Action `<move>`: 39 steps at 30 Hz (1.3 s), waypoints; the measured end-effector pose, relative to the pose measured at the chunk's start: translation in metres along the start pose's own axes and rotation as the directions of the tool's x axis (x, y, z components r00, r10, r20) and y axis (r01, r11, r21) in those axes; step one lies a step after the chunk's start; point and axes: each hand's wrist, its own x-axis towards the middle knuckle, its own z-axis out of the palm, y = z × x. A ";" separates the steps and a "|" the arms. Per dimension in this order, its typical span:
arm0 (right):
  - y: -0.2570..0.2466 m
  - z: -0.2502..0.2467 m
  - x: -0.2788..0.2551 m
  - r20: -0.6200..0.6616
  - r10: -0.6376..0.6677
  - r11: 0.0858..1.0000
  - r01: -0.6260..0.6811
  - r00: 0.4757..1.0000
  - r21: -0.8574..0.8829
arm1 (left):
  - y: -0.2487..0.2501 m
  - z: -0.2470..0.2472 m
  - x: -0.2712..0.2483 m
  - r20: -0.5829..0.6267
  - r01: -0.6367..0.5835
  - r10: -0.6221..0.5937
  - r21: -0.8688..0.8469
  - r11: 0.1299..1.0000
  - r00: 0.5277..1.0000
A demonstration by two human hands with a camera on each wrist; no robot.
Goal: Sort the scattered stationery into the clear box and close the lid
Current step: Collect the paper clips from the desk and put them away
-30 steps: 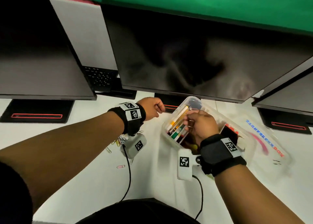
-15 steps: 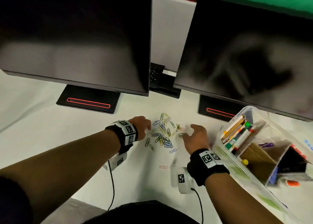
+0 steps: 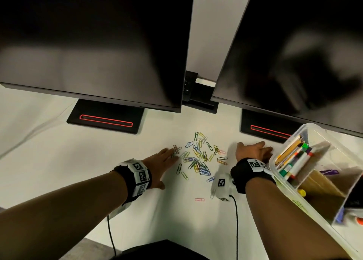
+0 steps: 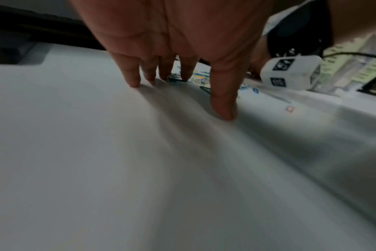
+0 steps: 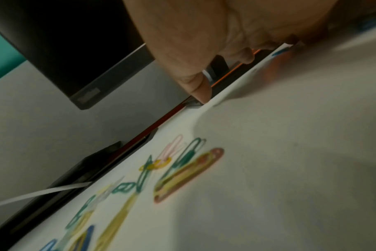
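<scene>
Paperclips (image 3: 198,159) scattered mid-counter (image 3: 59,161) betw. our hands; left grip (image 3: 161,162) spread flat, fingertips (image 4: 133,83) touching pile; right grip (image 3: 253,151) spread, beside clear box (image 3: 284,183).

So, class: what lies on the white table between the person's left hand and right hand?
In the head view, a scatter of coloured wire paper clips lies between the left hand and right hand; the left fingertips touch its edge.

Dim light; wrist views motion-blurred (head view sharper), edges warped.
</scene>
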 end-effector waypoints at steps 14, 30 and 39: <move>0.033 0.030 -0.087 0.275 -0.591 0.766 0.635 0.758 -0.104 | 0.025 0.016 0.017 -0.117 0.014 -0.003 0.086 0.996 0.993; 0.051 0.006 -0.087 0.326 -0.557 0.749 0.631 0.764 -0.200 | 0.056 0.018 0.014 -0.011 -0.368 0.398 0.361 0.857 0.917; 0.058 -0.001 -0.075 0.180 -0.619 0.773 0.634 0.764 -0.031 | 0.061 0.024 0.013 0.017 -0.371 0.412 0.475 0.798 0.911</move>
